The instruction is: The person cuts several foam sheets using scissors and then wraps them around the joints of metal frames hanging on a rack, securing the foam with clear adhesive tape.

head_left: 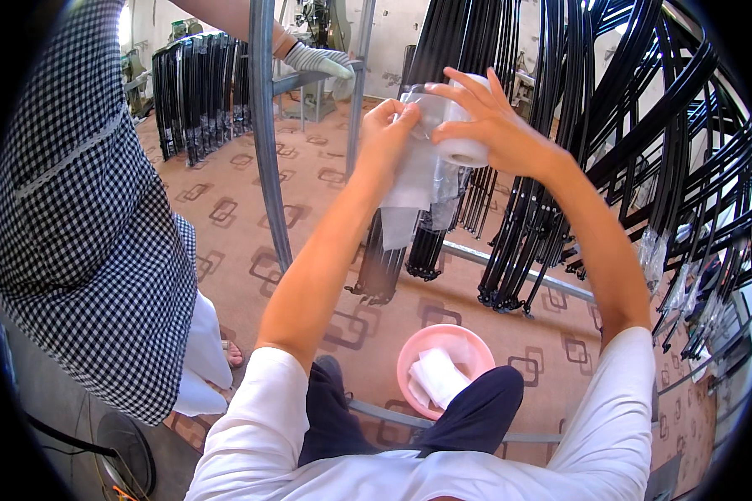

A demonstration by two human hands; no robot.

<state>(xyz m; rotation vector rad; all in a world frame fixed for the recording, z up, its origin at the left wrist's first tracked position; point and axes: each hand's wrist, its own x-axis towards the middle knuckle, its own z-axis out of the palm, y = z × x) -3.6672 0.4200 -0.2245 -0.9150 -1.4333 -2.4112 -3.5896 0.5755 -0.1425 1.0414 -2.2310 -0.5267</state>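
Observation:
In front of me my right hand (497, 129) is wrapped round a roll of clear plastic film (463, 153), thumb and fingers spread across its side. My left hand (383, 138) is closed in a pinch on the loose end of the plastic film (426, 107), just left of the roll. Below my hands a pale, see-through sheet (405, 188) hangs down; whether it is the same film I cannot tell. Behind it hang bundles of long thin black strips (455, 42), their lower ends close under the sheet.
More black strips (560, 100) hang at the right, some tips wrapped in clear plastic. A metal frame (263, 125) stands left. Beside it is a person in a checked garment (83, 250), a striped-gloved hand (317, 60) on its bar. A pink basin (405, 367) holds white sheets (439, 377).

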